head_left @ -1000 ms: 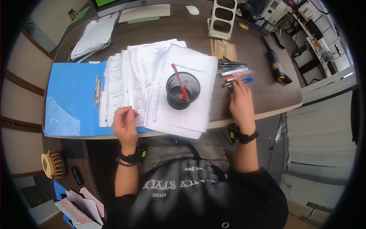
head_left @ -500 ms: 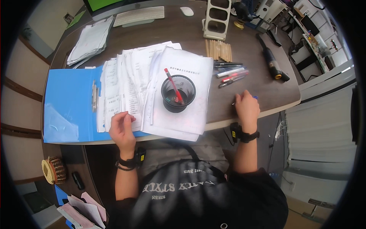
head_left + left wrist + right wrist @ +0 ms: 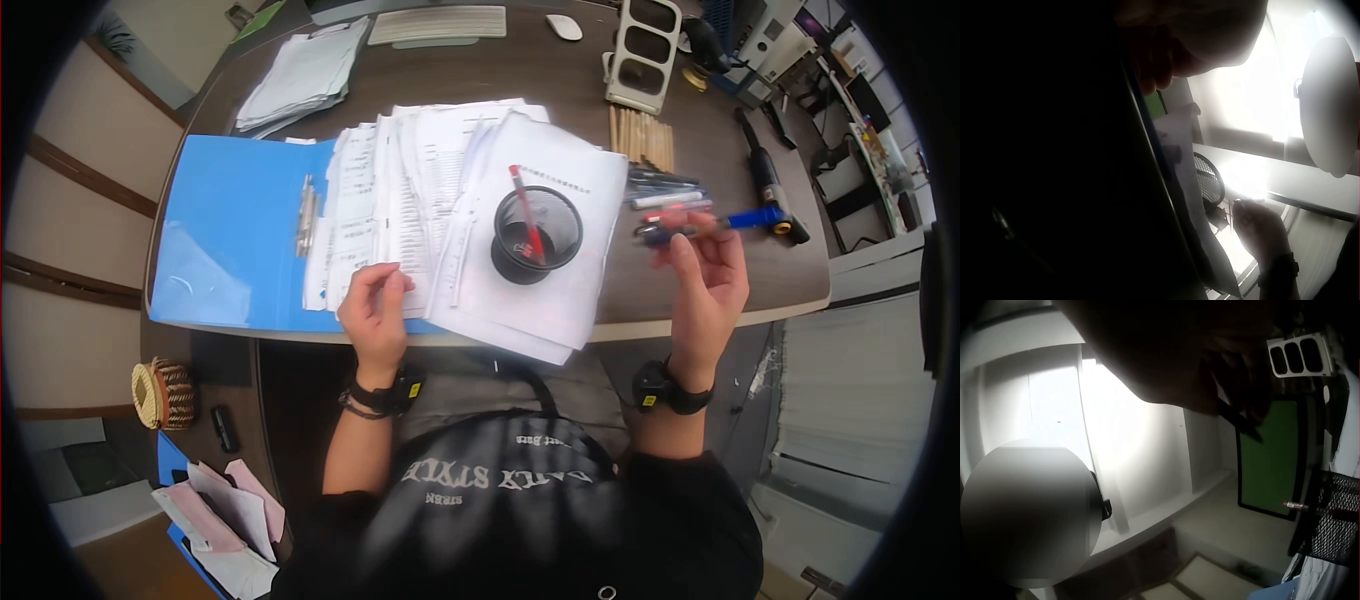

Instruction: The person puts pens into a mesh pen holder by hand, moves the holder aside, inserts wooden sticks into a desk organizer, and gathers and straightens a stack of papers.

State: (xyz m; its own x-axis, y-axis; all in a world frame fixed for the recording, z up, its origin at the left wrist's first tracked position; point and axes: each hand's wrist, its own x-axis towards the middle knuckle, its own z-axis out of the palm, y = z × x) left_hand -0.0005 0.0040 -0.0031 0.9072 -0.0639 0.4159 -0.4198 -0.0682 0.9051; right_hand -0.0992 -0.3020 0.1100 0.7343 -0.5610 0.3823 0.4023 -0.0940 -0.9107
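My right hand (image 3: 708,295) is raised over the desk's right front part and pinches a pen (image 3: 755,217) with a blue end, held sideways; it is blurred. In the right wrist view the dark tip of a pen (image 3: 1241,423) pokes out past shaded fingers. Loosely curled, my left hand (image 3: 374,322) lies at the lower edge of the papers (image 3: 440,190), with nothing in it. Between the hands, a black mesh pen cup (image 3: 508,262) stands on the top sheets (image 3: 590,200). One red pen (image 3: 524,205) leans in the cup.
Several pens (image 3: 665,190) lie right of the papers, below a row of wooden pencils (image 3: 642,140). Behind them stands a beige rack (image 3: 645,50). A black handheld tool (image 3: 765,175) lies far right. At left is an open blue folder (image 3: 235,230); a keyboard (image 3: 437,25) sits at the back.
My right hand reached the pens, drew one with a blue end toward the desk's front edge, then lifted it. The left hand stays by the papers. The head view has shifted.
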